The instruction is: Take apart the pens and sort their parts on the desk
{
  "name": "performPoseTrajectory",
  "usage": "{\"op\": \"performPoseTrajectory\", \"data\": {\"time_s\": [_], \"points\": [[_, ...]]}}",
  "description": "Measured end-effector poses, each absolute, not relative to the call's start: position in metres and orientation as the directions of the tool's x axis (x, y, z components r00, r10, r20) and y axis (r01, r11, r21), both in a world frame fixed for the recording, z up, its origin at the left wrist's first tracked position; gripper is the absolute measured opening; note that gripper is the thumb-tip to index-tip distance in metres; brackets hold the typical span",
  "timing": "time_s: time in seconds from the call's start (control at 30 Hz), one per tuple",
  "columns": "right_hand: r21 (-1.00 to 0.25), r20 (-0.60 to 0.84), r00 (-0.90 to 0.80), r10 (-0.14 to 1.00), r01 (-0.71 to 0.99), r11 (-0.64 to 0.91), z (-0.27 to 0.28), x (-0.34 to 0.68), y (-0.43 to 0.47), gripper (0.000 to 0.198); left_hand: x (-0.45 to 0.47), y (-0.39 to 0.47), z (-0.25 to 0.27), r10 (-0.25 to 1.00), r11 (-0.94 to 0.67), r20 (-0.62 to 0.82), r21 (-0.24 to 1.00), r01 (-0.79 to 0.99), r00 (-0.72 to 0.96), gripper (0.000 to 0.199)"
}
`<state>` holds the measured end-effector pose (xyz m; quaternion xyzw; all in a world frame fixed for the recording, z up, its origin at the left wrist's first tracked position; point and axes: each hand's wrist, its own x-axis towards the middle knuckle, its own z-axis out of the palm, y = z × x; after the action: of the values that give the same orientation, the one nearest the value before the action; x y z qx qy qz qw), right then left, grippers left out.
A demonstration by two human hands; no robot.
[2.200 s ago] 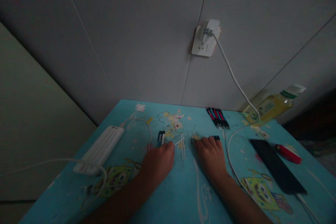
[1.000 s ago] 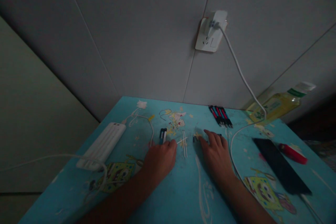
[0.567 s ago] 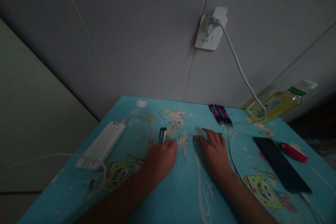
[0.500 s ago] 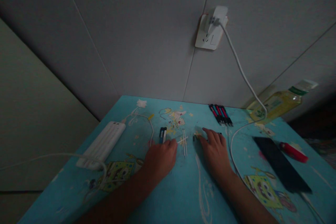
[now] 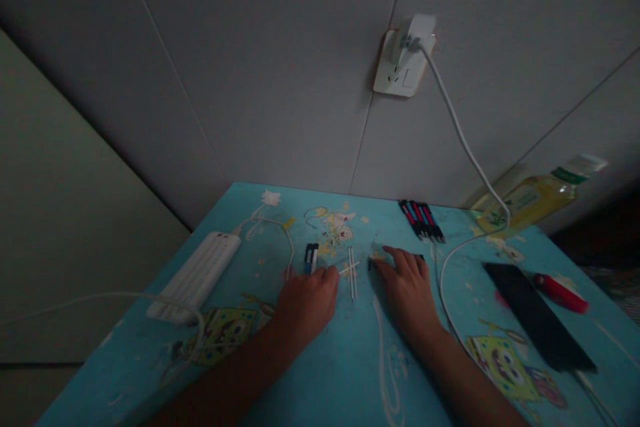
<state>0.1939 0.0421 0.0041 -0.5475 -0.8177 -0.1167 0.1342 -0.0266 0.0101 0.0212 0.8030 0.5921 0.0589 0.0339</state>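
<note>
Compared with the earliest view, the right hand [image 5: 407, 287] is no longer curling its knuckles over the counter [image 5: 345, 360]; its index finger is now reaching forward. Its fingers are spreading loosely, apart from the thumb, which is resting near a small dark piece [image 5: 370, 264]; whether they are touching, I cannot tell. The left hand [image 5: 310, 297] is staying in place, palm down and closed, gripping a thin white stick [image 5: 345, 270] that is crossing two white rods [image 5: 351, 280] between the hands. Dark-and-white pens [image 5: 311, 256] are lying just beyond its knuckles.
</note>
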Motion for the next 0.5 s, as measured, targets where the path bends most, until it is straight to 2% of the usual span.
{"op": "performPoseTrajectory", "data": {"time_s": [0.5], "points": [[0.023, 0.356, -0.329, 0.875, 0.939, 0.344, 0.0055, 0.1935, 0.0391, 0.021, -0.0261, 0.01, 0.0228, 0.958, -0.287, 0.04, 0.139, 0.948, 0.284, 0.025]]}}
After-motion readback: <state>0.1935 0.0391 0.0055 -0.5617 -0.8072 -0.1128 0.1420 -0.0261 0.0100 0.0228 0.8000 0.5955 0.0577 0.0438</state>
